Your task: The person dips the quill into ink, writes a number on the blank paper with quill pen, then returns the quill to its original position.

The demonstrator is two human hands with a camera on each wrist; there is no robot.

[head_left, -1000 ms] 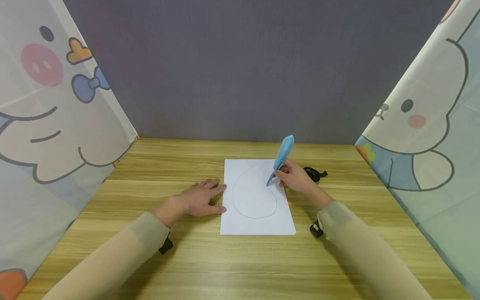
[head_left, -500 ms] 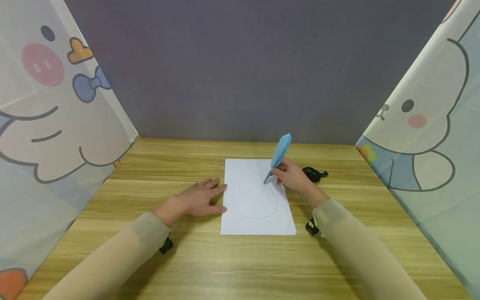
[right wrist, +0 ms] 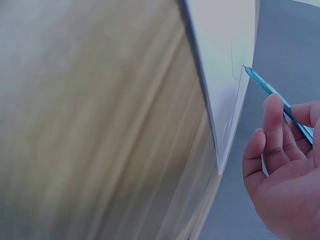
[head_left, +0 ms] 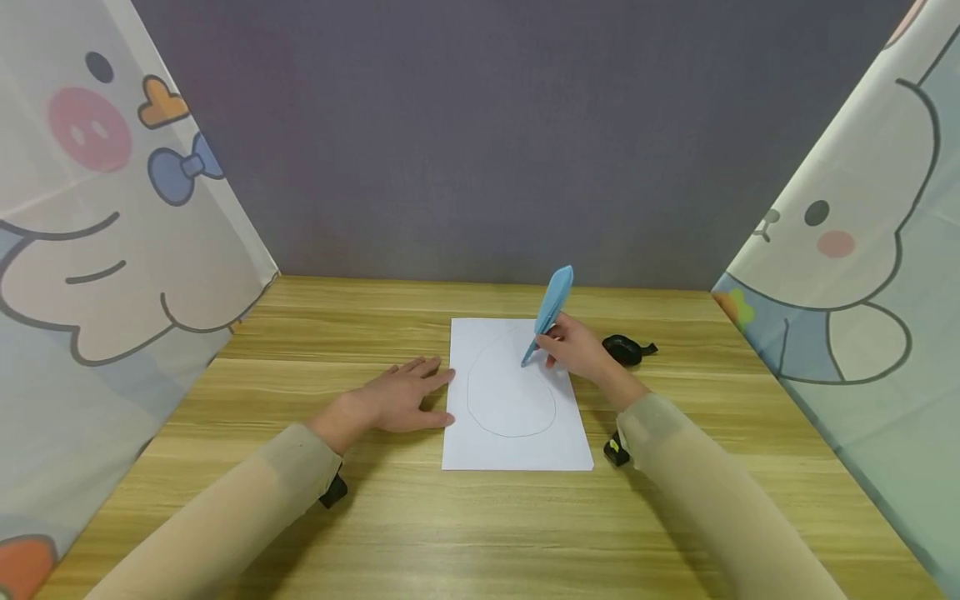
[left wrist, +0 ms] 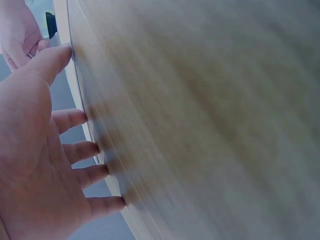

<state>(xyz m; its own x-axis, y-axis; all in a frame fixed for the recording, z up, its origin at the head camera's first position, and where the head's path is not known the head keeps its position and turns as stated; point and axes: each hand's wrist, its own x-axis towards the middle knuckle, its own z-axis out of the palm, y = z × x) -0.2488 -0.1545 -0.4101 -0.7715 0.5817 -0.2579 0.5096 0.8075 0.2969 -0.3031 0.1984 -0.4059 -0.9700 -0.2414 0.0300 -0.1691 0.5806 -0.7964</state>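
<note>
A sheet of white paper (head_left: 517, 454) lies on the wooden table, bearing a thin, rounded outline (head_left: 512, 436). My right hand (head_left: 577, 346) pinches a light blue pen with a feather-shaped top (head_left: 555, 298) between thumb and fingers. The pen leans to the right, its tip at the paper inside the upper part of the outline. In the right wrist view, the tip of the pen (right wrist: 270, 89) meets the sheet. Palm down, my left hand (head_left: 401, 398) rests on the table with fingers spread, thumb and index fingertips at the paper's left edge.
A black rounded object with a short strap (head_left: 624, 350) lies just behind the right hand. A dark grey panel (head_left: 480, 150) closes off the table's far side. Cartoon-printed cloths (head_left: 135, 250) hang at left and right. Small black devices (head_left: 617, 450) sit under both wrists.
My right hand has moved left and slightly away from me, carrying the pen tip leftward across the upper part of the outline. The left hand has stayed in place.
</note>
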